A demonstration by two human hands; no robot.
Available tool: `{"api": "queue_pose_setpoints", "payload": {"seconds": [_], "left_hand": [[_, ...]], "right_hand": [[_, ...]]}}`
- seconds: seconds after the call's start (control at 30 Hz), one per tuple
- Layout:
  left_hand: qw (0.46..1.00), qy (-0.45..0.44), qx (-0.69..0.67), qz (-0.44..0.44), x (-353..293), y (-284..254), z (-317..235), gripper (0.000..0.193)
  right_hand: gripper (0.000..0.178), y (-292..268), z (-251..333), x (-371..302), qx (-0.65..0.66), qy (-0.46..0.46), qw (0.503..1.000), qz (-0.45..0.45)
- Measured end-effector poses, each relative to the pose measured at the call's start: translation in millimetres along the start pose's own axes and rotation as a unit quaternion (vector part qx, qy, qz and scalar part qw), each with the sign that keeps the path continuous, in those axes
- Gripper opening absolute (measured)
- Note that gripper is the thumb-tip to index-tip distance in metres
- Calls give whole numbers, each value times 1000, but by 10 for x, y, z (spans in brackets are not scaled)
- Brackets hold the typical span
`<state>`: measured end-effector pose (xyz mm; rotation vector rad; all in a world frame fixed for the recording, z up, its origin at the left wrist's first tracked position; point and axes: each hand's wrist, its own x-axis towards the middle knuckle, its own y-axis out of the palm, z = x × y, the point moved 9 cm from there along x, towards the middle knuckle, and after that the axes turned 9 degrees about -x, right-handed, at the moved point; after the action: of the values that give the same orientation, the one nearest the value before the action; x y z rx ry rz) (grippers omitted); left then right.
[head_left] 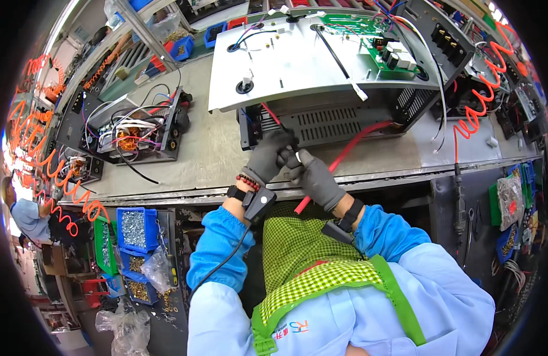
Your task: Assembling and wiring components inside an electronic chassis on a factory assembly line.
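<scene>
In grey gloves, my left hand (270,155) and my right hand (319,179) meet at the near edge of an open black metal chassis (327,121). A thin red wire (270,114) comes out of the chassis and runs down to a dark end in my left hand's closed fingers. My right hand is closed too, with a small white bit showing at its fingertips; what it grips is mostly hidden. A thick red cable (358,141) leaves the chassis at the right and passes by my right hand. Above lies a silver metal panel (274,68) carrying a green circuit board (388,56).
On the workbench (194,160) at the left stands another chassis with coils and wires (131,133). Blue bins of small hardware (137,230) sit lower left. Orange coiled air hoses (484,98) hang at both sides. A person (29,213) is at the far left.
</scene>
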<state>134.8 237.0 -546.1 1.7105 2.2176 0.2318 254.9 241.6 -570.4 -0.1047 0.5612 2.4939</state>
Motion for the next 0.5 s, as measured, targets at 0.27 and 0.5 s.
{"api": "queue_pose_setpoints", "payload": {"seconds": [0.27,0.5], "left_hand": [[988,104,63,-91,-20,176,-775,24],[984,-22,177,11,159,-65,-799,35]], "right_hand": [[37,-186,87,418,141,49,988,-44],[43,65,112,734,-66,127,990,-10]]}}
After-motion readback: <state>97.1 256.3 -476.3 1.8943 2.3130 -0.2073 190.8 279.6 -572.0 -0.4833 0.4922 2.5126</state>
